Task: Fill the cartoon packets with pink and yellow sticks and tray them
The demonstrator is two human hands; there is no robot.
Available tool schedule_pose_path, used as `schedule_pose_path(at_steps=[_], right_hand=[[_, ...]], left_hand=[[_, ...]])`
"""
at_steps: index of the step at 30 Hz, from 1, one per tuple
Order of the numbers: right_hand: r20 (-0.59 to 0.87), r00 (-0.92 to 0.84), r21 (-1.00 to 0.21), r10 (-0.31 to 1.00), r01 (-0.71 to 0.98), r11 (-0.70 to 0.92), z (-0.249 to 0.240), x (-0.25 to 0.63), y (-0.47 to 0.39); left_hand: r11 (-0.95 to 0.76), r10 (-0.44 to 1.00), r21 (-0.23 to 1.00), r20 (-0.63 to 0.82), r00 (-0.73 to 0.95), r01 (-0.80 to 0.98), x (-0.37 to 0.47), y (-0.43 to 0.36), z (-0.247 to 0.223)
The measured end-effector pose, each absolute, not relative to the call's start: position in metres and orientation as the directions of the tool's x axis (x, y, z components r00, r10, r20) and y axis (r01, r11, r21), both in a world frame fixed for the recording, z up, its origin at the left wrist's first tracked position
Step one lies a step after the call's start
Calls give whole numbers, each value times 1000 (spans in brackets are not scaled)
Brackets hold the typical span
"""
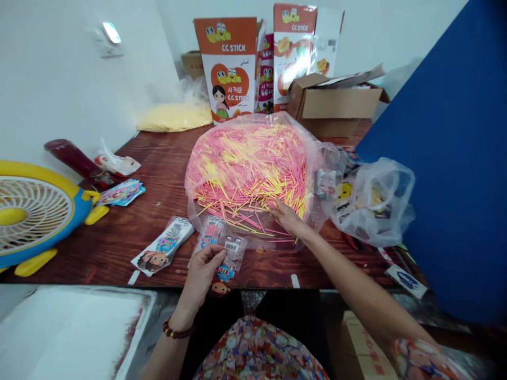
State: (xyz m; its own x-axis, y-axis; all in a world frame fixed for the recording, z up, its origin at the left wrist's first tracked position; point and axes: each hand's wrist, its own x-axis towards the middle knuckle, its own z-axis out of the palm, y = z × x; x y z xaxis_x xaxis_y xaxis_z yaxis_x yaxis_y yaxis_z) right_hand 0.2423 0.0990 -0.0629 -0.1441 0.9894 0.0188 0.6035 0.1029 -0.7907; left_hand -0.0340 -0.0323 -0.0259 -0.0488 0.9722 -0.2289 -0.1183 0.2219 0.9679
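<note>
A big clear plastic bag [193, 158] lies open on the table, full of thin pink and yellow sticks [257, 163]. My right hand [288, 217] reaches in at the bag's near edge, its fingers among the sticks; whether they hold any is hidden. My left hand [208, 264] pinches a small clear printed packet [233, 253] near the table's front edge. Just behind that hand lies another clear packet [212, 232]. A stack of similar packets [163, 247] rests to the left.
A yellow and blue fan [39, 211] stands at the left, near a dark red bottle [77, 160] and blue packets [122, 192]. Printed cartons [233, 68] and an open cardboard box [336, 103] stand behind. A white plastic bag [380, 203] lies right, beside a blue panel [455, 158].
</note>
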Motion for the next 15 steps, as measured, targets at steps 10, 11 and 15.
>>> schedule_pose_path(at_steps=[10,11,15], right_hand=[[54,-70,-992,996,113,62,-80,217,73],[68,-79,-980,995,184,81,-81,217,71],[78,-77,-971,994,219,93,-87,216,67]], left_hand=[[195,980,978,-198,-29,-77,-29,-33,-26],[192,980,979,-195,-35,-74,-29,-34,-25],[192,978,974,-200,-56,-117,-25,-33,-22]])
